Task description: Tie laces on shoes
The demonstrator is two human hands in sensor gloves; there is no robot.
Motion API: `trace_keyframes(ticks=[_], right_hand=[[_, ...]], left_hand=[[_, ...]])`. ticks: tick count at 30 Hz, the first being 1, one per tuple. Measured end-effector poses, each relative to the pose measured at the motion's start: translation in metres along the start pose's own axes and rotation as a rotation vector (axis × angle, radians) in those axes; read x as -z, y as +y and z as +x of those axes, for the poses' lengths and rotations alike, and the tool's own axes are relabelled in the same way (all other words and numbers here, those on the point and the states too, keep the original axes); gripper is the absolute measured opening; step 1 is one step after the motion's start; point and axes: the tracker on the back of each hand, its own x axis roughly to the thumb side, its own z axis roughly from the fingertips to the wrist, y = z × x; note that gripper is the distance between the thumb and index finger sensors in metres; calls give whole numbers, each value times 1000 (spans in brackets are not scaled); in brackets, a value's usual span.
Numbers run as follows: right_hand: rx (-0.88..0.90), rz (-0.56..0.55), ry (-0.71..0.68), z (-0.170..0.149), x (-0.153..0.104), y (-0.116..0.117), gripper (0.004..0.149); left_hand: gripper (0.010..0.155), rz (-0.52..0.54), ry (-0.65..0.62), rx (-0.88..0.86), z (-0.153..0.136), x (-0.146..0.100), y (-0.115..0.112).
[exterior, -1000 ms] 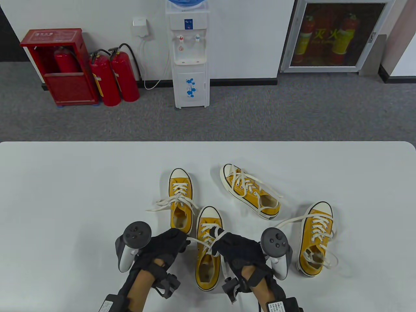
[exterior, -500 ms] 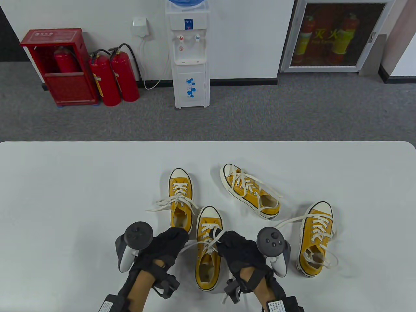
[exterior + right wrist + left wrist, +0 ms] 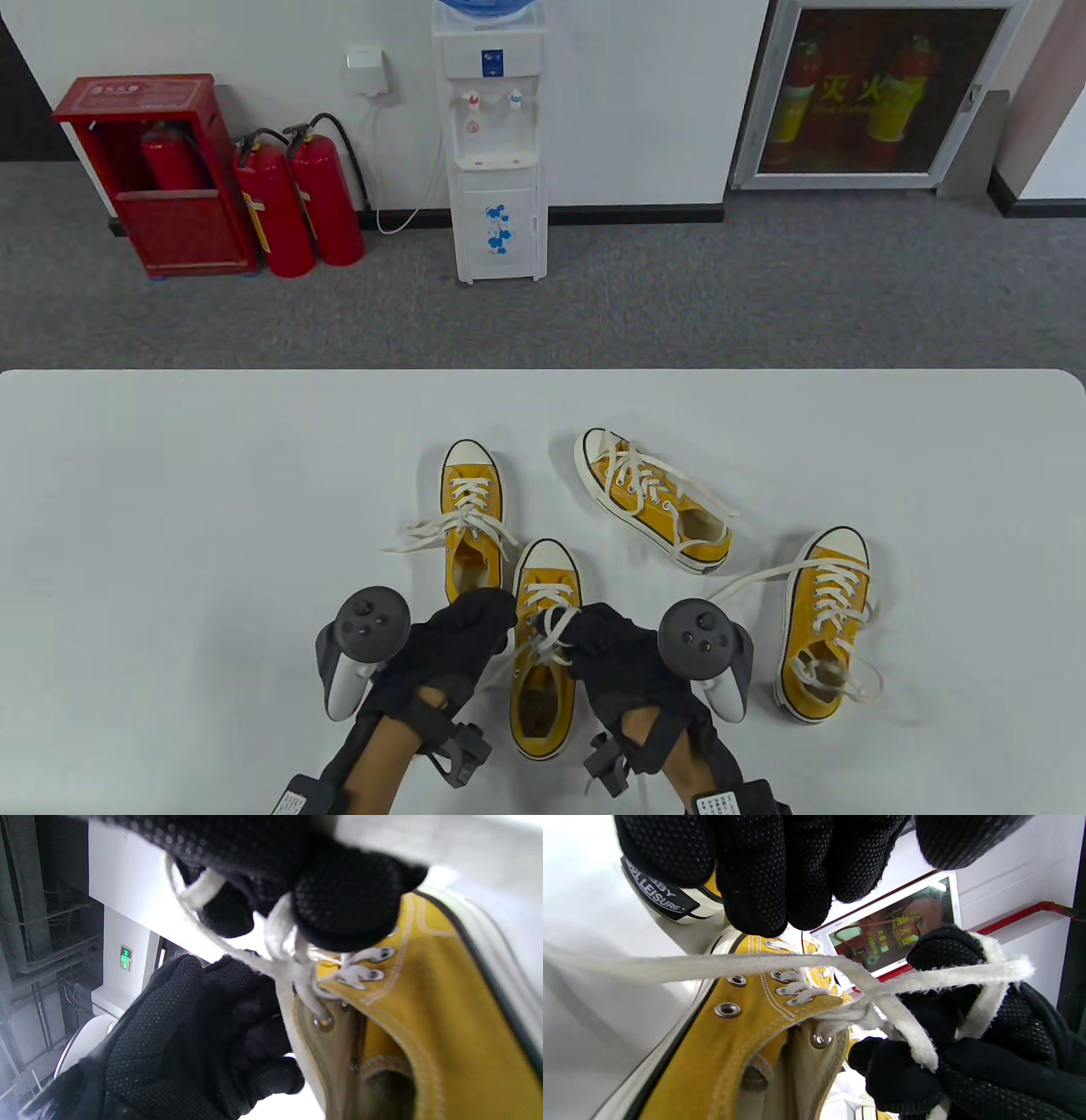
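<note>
Four yellow canvas shoes with white laces lie on the white table (image 3: 212, 509). Both hands work at the nearest shoe (image 3: 543, 688), which points away from me. My left hand (image 3: 488, 620) is at its left side and holds one lace end; in the left wrist view that lace (image 3: 712, 963) runs taut under my curled fingers (image 3: 763, 878) to the top eyelets. My right hand (image 3: 594, 637) is at the shoe's right side and pinches the other lace (image 3: 278, 925), which loops round a finger (image 3: 984, 976). The laces cross in a first knot (image 3: 865, 1012) above the tongue.
Three more yellow shoes lie untied: one (image 3: 473, 509) just behind my left hand, one (image 3: 653, 497) tilted at the middle back, one (image 3: 827, 620) to the right of my right hand with laces trailing. Bare table lies to the left and far right.
Both hands have drawn in toward the shoe. The left hand moved right and forward, and the lace stretch between it and the eyelets has shortened. The shoes have not moved.
</note>
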Motion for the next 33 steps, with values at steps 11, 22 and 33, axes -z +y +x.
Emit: trace_keyframes(ticks=[11,22,33], right_hand=[[-142,36,-104,8,-3,10,48],[-363,-10,-210,19,-10,21,44],[-376,17,-174,18,-8,20,42]], left_hand=[[56,-3,-67,-5,10,-3,-5],[42,28,-118,99,22,-6,-13],[39,128,-195,430,38,-12,-21]])
